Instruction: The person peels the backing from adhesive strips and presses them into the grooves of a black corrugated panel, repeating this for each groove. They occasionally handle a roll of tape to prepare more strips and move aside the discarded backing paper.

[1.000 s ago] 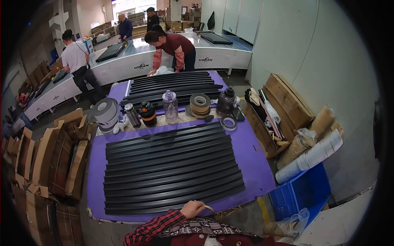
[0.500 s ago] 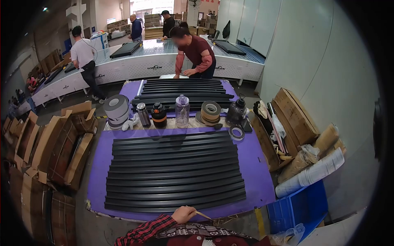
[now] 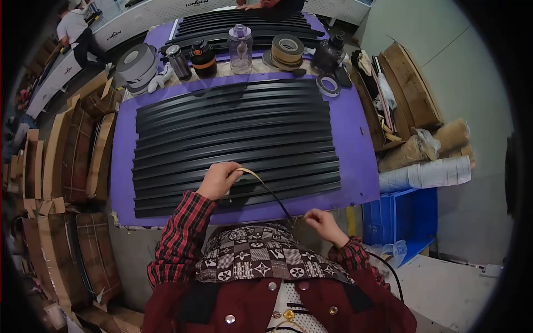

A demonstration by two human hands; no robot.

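My left hand (image 3: pixel 222 180) pinches one end of a narrow strip (image 3: pixel 266 187), tan near the fingers and black farther along. The strip curves down to the right, past the table's front edge. My right hand (image 3: pixel 326 226) is closed at that edge, beside the strip's lower part; whatever its fingers hold is too small to make out. Beneath my left hand, long black ribbed profiles (image 3: pixel 233 133) lie side by side on the purple table (image 3: pixel 358 166).
Tape rolls (image 3: pixel 136 65), a steel flask (image 3: pixel 177 62), a black bottle (image 3: pixel 203 59) and a clear bottle (image 3: pixel 240 50) stand behind the profiles. Cartons (image 3: pixel 72 152) are at the left, a blue bin (image 3: pixel 400 222) at the right. Another person's hand (image 3: pixel 250 6) is at the far table.
The view has tilted down. My left hand has moved forward over the profiles, raising the strip, and my right hand has come into view.
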